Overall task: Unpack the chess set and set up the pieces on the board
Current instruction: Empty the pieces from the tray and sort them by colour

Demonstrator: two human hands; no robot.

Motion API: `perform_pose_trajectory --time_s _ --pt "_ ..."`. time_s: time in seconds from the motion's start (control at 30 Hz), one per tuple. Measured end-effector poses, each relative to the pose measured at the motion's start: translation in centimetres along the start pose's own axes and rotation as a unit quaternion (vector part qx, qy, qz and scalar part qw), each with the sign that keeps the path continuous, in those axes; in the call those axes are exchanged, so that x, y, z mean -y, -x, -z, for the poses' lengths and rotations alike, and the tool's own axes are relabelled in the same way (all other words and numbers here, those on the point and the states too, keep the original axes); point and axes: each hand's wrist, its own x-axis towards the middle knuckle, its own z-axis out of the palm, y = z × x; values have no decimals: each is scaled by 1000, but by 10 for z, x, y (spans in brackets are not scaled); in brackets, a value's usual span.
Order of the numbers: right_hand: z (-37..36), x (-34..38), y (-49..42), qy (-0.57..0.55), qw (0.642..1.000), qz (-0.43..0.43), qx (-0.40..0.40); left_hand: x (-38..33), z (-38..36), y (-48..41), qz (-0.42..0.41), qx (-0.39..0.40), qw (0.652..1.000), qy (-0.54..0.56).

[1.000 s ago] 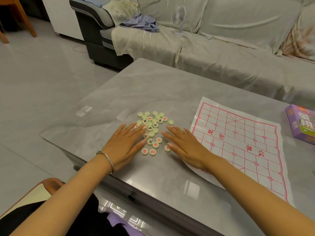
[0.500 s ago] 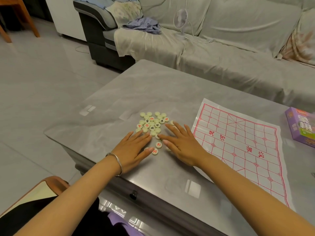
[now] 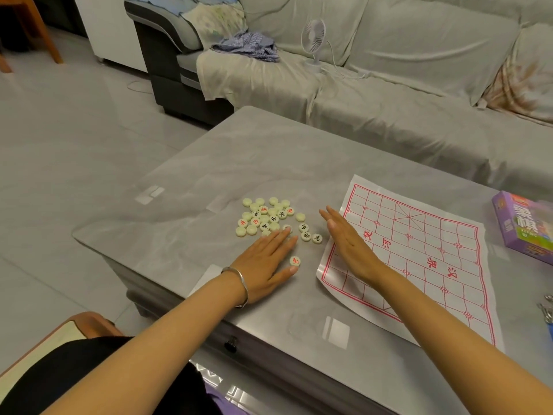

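Your gray bench [image 3: 269, 157] holds pieces [image 3: 264, 218] and a board [image 3: 419, 250]; a sofa [image 3: 404, 94] fills the top. Your left hand [image 3: 263, 265] and right hand [image 3: 350, 244]: grip apart, fingers straight.

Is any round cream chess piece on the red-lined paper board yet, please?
No, the round cream chess pieces lie on the grey table beside the red-lined paper board.

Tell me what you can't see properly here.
All in the head view.
Pieces: the left hand partly covers a few; many show blank tops, characters hidden.
Board: the right hand and arm cover its near left edge.
Box: cut by the right edge, print blurred.
Metal thing: cut by the right edge, too little to name.
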Motion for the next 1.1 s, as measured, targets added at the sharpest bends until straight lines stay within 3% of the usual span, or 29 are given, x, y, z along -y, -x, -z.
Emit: perform_pose_trajectory --time_s 0.1,0.27,0.67,1.1 --pt "-3 -4 10 -16 1000 -5 22 -1 -5 -4 -23 15 999 -26" --pt "-14 1 12 75 992 21 99 -2 -6 3 -46 31 996 -76" --pt "-39 16 -7 235 962 67 125 10 -1 18 -17 7 997 -79" --pt "-29 4 -49 256 962 -79 62 36 18 -4 45 -96 994 0"
